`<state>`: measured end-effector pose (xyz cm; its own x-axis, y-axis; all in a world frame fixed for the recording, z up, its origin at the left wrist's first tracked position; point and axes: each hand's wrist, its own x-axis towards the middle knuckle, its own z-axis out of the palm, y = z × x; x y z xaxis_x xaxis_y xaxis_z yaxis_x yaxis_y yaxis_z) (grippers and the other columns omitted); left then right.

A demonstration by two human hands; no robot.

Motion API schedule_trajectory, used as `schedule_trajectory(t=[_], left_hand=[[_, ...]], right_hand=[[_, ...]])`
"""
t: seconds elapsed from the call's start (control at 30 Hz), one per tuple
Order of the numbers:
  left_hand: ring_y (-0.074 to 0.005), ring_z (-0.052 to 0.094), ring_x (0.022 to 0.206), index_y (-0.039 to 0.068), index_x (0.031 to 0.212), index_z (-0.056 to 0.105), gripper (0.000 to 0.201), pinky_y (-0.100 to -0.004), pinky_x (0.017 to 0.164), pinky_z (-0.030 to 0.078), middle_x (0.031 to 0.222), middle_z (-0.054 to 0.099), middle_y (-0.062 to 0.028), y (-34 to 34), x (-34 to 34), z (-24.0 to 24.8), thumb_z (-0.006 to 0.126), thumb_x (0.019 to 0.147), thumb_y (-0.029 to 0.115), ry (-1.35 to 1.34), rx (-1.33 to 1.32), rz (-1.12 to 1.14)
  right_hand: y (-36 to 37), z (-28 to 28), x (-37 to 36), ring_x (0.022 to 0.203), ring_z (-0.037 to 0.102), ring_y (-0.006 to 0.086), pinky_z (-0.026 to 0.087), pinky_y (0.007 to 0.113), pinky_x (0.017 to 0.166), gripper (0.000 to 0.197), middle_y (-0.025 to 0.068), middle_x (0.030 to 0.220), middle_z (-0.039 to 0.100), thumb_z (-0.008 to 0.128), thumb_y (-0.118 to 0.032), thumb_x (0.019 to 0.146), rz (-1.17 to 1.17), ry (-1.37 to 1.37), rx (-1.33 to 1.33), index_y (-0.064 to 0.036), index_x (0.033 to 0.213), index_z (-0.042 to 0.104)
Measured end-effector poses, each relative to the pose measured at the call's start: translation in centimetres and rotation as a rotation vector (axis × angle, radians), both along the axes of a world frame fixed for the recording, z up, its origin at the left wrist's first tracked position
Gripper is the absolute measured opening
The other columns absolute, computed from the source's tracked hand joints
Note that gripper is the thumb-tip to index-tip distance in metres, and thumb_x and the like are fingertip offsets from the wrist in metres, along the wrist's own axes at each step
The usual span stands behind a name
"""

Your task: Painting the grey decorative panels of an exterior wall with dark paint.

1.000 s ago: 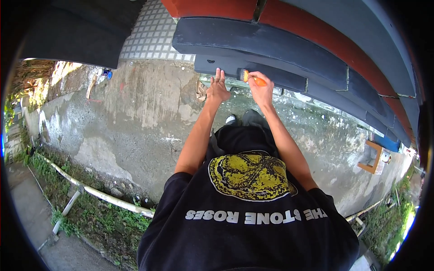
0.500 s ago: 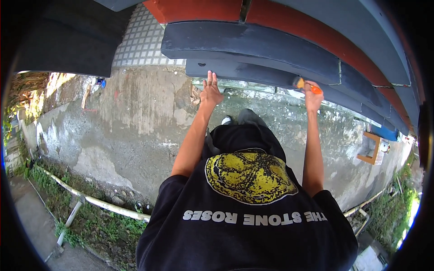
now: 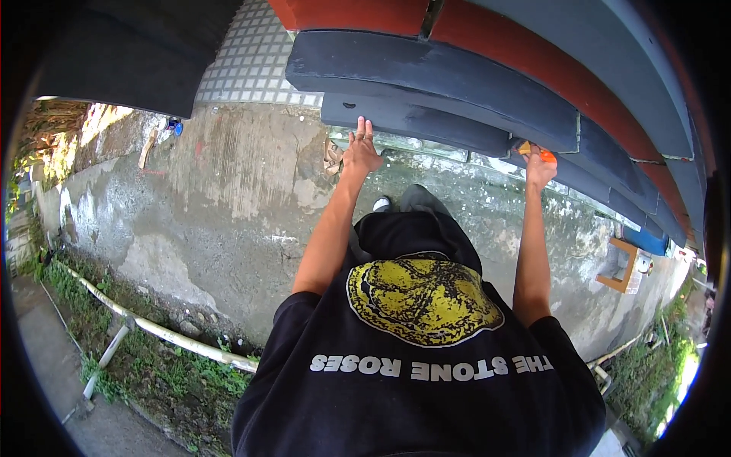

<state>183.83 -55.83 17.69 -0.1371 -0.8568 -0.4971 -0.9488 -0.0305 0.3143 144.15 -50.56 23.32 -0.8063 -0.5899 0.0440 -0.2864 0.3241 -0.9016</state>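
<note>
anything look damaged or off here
Yes: a small dark mark interrupts the lower grey ledge just beyond the left hand; chip or hole, I can't tell. The concrete floor also looks worn, with uneven, blotchy patches.

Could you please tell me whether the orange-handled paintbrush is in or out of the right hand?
In: the right hand grips the orange-handled paintbrush, fingers curled around it.

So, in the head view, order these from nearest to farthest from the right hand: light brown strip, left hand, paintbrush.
1. Paintbrush: nearest, held in the right hand.
2. Left hand: to the left, fingers up at the lower grey ledge.
3. Light brown strip: farthest, well beyond the left hand, toward the view's left side.
</note>
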Motion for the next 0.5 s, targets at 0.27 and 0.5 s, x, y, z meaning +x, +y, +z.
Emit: schedule_trajectory(t=[0.27, 0.5], left_hand=[[-0.0367, 0.022, 0.14, 0.017, 0.151, 0.005, 0.097, -0.0412, 0.106, 0.039, 0.158, 0.0, -0.0009, -0.3, -0.4, -0.2, 0.063, 0.075, 0.025, 0.014, 0.016, 0.007], [-0.0369, 0.022, 0.14, 0.017, 0.151, 0.005, 0.097, -0.041, 0.107, 0.038, 0.158, -0.001, -0.0012, -0.3, 0.0, -0.8, 0.064, 0.075, 0.029, 0.01, 0.026, -0.028]], right_hand=[[-5.3, -2.6, 14.7, 0.085, 0.066, 0.0249, 0.059, 0.037, 0.079, 0.028, 0.0127, 0.102, 0.063, 0.067, -0.002, 0.083, 0.211, -0.68, -0.153, 0.0025, 0.108, 0.057], [-4.4, -3.8, 8.7, 0.078, 0.067, 0.0285, 0.062, 0.039, 0.069, 0.023, 0.0189, 0.097, 0.063, 0.068, 0.003, 0.078, -0.167, -0.525, -0.36, 0.0089, 0.098, 0.056]])
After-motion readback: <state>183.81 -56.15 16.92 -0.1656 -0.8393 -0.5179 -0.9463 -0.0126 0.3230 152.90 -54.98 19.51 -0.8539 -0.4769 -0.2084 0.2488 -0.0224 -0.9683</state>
